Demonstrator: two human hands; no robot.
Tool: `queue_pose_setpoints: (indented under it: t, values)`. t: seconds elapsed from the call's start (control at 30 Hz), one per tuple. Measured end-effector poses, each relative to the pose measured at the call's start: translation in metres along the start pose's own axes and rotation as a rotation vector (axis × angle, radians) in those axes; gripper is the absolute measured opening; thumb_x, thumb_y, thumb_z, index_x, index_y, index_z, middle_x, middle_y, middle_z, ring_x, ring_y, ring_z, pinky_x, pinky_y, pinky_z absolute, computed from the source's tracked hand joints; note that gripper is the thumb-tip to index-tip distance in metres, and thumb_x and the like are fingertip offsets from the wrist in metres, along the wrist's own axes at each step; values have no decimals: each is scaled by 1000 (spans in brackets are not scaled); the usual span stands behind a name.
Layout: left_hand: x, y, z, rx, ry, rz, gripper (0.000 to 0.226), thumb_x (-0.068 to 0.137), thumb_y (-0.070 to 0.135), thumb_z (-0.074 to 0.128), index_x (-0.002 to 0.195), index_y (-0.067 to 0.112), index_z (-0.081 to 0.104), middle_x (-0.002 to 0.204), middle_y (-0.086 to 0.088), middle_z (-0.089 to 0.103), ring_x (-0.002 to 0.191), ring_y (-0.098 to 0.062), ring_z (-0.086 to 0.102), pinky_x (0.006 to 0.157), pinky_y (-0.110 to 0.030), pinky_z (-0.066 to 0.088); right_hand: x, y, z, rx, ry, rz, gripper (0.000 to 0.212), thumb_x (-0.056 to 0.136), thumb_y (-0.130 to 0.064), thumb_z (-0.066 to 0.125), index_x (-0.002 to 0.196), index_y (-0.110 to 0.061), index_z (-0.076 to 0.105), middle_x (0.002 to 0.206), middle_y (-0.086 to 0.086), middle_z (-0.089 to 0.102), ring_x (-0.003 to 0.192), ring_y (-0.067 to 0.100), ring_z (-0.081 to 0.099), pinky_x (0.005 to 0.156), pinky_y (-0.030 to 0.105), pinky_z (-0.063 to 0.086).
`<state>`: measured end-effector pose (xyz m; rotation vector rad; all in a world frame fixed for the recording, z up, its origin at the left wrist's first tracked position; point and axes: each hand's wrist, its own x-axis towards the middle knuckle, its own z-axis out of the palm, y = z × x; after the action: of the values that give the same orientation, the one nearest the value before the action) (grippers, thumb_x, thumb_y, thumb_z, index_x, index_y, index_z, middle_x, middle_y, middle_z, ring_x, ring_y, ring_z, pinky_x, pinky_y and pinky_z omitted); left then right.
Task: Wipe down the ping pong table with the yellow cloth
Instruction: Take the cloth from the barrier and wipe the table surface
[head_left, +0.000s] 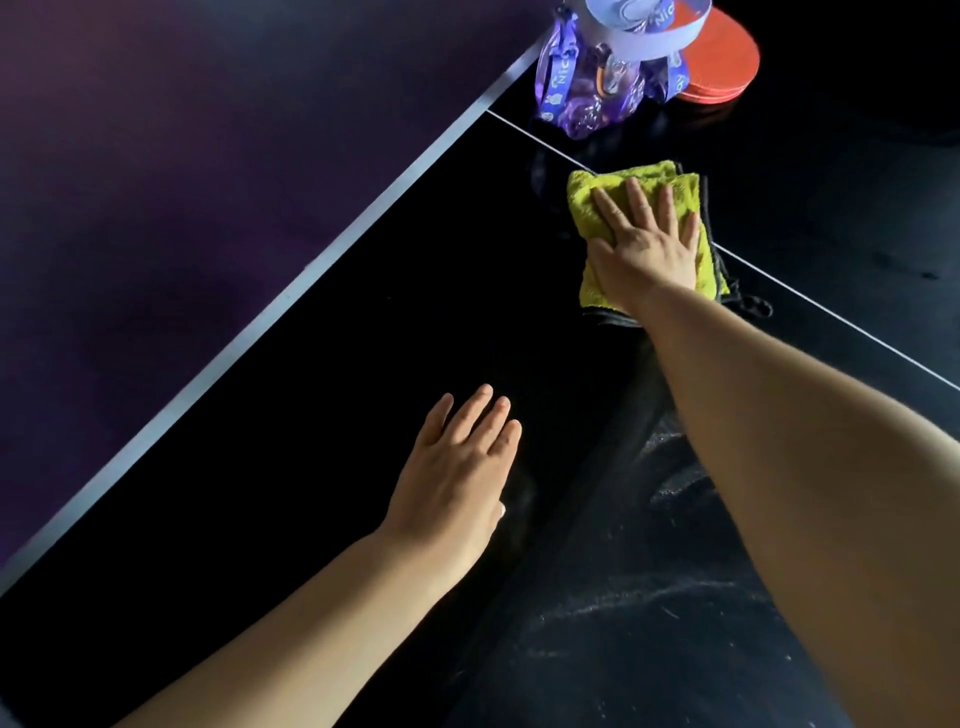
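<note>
Pressing flat on the yellow cloth (618, 197), the right hand (647, 244) lies palm down with its fingers straight and slightly spread, pointing away to the far side; it grips nothing, only bears on the cloth. The cloth is folded into a thick pad, its long axis running near to far roughly in line with the forearm, and a dark edge (724, 283) of fabric shows along its right and near sides. It sits on the black ping pong table (363, 338), astride the thin white line (831, 317) that crosses the surface. The left hand (457, 467) is nearer and to the left, well apart from the cloth, palm down with fingers straight and close together over bare table; whether it touches the surface I cannot tell. Pale dusty streaks (675, 525) mark the near table between the forearms. Beyond the cloth, on the far side, a purple container (587, 93) wrapped in a printed strap stands near it, with red paddles (722, 57) stacked just right of that. The white edge stripe (311, 270) runs along the left, with purple floor (156, 130) past it.
</note>
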<state>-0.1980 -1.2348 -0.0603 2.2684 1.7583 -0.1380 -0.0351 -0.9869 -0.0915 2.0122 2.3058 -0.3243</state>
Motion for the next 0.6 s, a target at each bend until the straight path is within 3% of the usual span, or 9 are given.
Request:
queue_pose_setpoints:
  t: [0.1, 0.2, 0.37, 0.6]
  values:
    - [0, 2, 2, 24, 0, 0, 74, 91, 38, 54, 150, 18, 13, 158, -3, 2, 145, -20, -11, 117, -42, -8, -2, 27, -6, 13, -6, 37, 60, 95, -44, 35, 152, -46, 14, 164, -11, -2, 150, 20, -11, 119, 47, -9]
    - [2, 3, 3, 52, 30, -8, 76, 83, 37, 66, 146, 18, 29, 156, -4, 18, 146, -22, 2, 116, -42, -3, -16, 49, -9, 14, -19, 56, 62, 95, -41, 34, 153, -45, 12, 164, -9, -4, 149, 20, -13, 119, 47, -10]
    - [-1, 10, 3, 35, 74, -58, 77, 50, 28, 90, 121, 12, 62, 132, -9, 56, 130, -26, 45, 107, -44, 33, -52, 63, -8, 0, -39, 65, 64, 95, -39, 35, 153, -46, 8, 163, -9, -8, 149, 22, -15, 119, 47, -11]
    - [-31, 31, 10, 30, 158, -10, 67, 51, 15, 89, 114, 9, 67, 126, -12, 60, 123, -28, 51, 104, -44, 37, -131, 52, 5, -61, -71, -9, 66, 94, -42, 34, 153, -46, 4, 163, -7, -12, 148, 25, -18, 118, 51, -11]
